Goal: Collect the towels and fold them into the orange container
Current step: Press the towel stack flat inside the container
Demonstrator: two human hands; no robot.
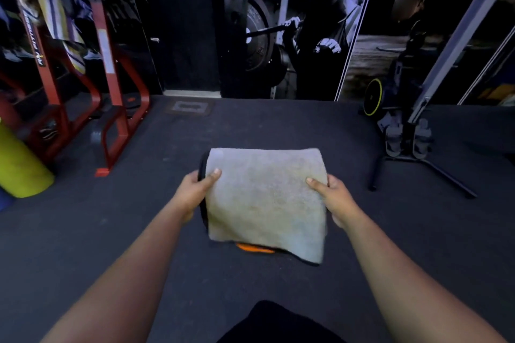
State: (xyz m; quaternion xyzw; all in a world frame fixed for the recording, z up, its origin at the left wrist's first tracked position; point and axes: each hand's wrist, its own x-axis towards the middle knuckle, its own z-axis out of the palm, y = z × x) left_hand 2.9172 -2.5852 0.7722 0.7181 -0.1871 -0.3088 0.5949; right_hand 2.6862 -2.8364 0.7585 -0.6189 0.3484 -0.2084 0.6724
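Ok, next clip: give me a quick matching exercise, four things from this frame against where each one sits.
Things:
1. grey towel
2. orange container
3. yellow-green roll
4. red frame

Places:
A. far left edge, on the floor
B. held between the left hand and right hand
C. mostly hidden under the towel's near edge
D. standing at the back left

Pairs: 1-B, 2-C, 3-A, 4-D
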